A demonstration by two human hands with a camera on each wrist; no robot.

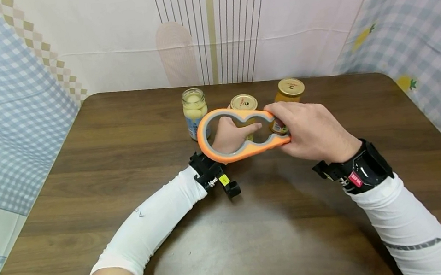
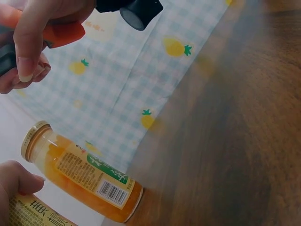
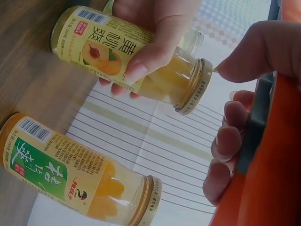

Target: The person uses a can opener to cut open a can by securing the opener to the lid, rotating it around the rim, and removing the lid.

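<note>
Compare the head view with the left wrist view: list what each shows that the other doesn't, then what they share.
Only the head view shows the open jar, the left sleeve, the right sleeve and the rounded loop of the orange opener.

Only the left wrist view shows the barcode near the base of the orange jar.

Both show that orange jar, the left hand at the yellow-labelled jar, and the right hand gripping the opener.
</note>
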